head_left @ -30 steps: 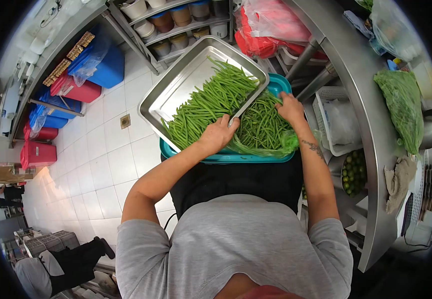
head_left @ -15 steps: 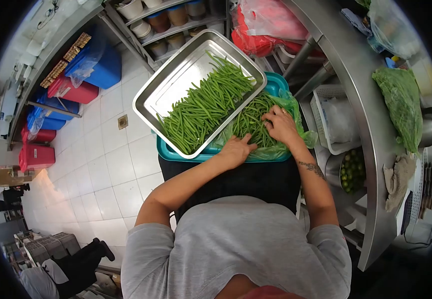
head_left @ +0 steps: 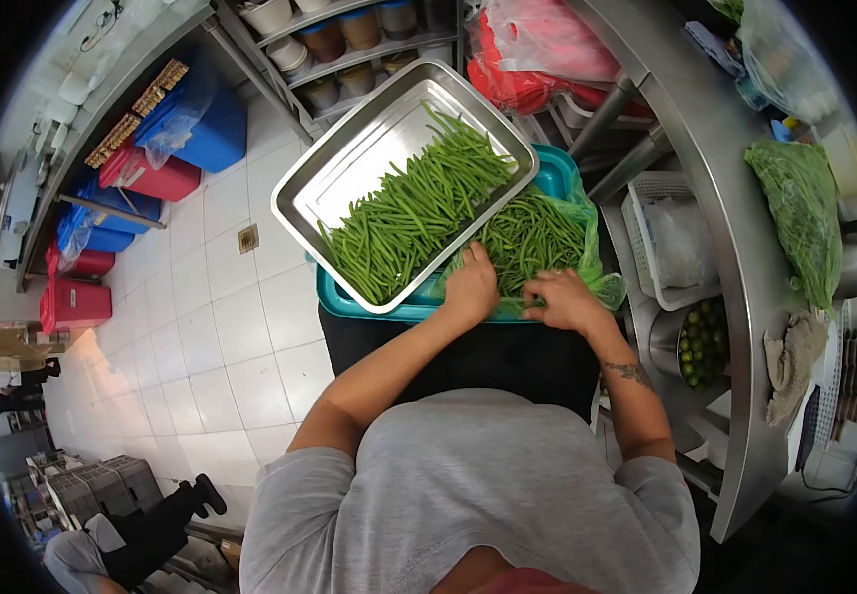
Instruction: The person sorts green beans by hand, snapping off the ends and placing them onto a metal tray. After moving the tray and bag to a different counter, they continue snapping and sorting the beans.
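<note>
A metal tray (head_left: 325,163) with a diagonal band of green beans (head_left: 414,213) rests tilted over a teal tray (head_left: 552,170) on my lap. To its right, more green beans (head_left: 537,238) lie in an open green plastic bag (head_left: 587,223). My left hand (head_left: 472,285) is at the bag's left edge, beside the metal tray, its fingers bent together; what they hold is too small to name. My right hand (head_left: 560,299) is at the bag's near edge, with curled fingers by the green plastic.
A steel counter (head_left: 691,178) runs along the right, with a bagged leafy bundle (head_left: 795,218) and a cloth (head_left: 795,366). Below it are a white basket (head_left: 636,228) and a pot of green fruits (head_left: 703,346). Another person (head_left: 142,540) is at the lower left.
My right hand has moved from the beans down to the bag's near edge. My left hand has shifted up toward the metal tray, and more of the bagged beans shows.
</note>
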A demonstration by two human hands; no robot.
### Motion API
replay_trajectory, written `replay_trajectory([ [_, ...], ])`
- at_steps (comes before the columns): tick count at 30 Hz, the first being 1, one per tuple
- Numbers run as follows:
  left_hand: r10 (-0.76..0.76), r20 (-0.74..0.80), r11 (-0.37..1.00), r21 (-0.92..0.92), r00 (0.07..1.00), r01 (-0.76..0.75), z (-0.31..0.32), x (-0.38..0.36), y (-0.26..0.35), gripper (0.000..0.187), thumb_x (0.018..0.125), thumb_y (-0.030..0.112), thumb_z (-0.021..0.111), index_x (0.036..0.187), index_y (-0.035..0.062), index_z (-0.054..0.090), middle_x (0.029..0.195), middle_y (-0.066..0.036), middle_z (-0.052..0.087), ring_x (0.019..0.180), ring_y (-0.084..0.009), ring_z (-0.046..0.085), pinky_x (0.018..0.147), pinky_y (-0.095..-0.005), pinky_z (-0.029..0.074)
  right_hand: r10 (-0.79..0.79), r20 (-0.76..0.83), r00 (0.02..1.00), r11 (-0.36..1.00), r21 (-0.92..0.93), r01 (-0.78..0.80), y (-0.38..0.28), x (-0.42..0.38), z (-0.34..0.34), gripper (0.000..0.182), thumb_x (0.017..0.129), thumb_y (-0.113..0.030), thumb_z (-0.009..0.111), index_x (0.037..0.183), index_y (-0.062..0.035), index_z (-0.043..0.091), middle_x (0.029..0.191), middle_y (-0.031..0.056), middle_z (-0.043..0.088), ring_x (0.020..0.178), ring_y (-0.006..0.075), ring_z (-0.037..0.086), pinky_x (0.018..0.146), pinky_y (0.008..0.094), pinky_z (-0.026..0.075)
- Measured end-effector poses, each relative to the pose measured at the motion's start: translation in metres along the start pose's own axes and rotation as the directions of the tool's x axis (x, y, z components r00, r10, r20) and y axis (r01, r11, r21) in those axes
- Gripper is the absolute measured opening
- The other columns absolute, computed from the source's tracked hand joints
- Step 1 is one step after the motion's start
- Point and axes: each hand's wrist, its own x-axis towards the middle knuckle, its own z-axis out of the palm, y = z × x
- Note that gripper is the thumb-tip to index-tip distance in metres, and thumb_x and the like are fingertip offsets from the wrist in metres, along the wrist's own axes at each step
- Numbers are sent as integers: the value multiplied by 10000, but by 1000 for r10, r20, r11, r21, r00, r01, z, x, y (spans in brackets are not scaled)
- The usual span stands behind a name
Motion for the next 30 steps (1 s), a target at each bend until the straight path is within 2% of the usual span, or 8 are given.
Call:
replay_trajectory([
  [3,-15,33,994,-105,999,18,-3,4,0,635,733,85,591,1248,-148,303,1028,-314,538,805,-442,610,684,-469,519,71,195,978,995,52,-83,-2,-3,-11,212,731,-240,681,822,-56,630,816,155,628,840,326,595,815,418,412],
  [12,181,-69,978,-95,981,-187,-72,1,-12,252,779,74,550,1007,-32,567,965,-242,559,827,-403,603,701,-448,513,234,228,945,960,98,-262,-1,-4,-50,235,745,-272,673,820,-55,622,836,165,624,864,328,596,747,426,454],
  [14,237,-340,968,168,910,-189,-98,30,-68,162,771,22,524,909,-15,600,915,-230,544,721,-378,562,641,-444,493,216,199,956,965,105,-240,0,-6,-50,259,757,-308,676,823,-62,624,856,150,603,876,318,585,758,422,450],
  [16,21,-652,969,201,758,146,-130,65,-133,212,783,104,553,962,-9,553,929,-241,589,774,-387,597,627,-450,480,230,177,957,961,114,-252,-3,-8,-52,283,763,-340,680,826,-69,627,872,135,579,884,308,574,771,417,446],
  [17,229,-664,860,481,712,172,-155,70,-160,289,795,152,579,1045,13,538,969,-247,602,813,-417,597,667,-460,481,253,169,953,954,119,-274,-8,-7,-54,294,763,-355,682,829,-73,628,878,127,565,886,302,569,777,414,444],
  [22,-62,-315,955,255,947,148,-187,91,-246,384,820,198,566,1194,135,507,904,-224,643,855,-395,618,746,-468,476,113,-145,983,990,104,-99,-12,6,-32,245,794,-318,663,845,-80,632,880,113,541,866,302,557,791,404,446],
  [24,-83,-302,958,237,950,159,-189,88,-252,373,825,206,556,1189,133,515,909,-210,649,871,-382,619,752,-467,477,75,-194,978,988,149,-46,-17,16,-23,186,814,-266,642,864,-87,640,890,110,555,877,306,563,792,410,451],
  [30,-188,-333,970,85,924,228,-196,38,-255,405,817,193,570,1212,102,551,1005,-214,641,937,-386,611,810,-438,480,47,107,993,983,174,-65,-27,18,-2,170,810,-155,621,969,-115,664,891,96,592,909,298,589,783,423,465],
])
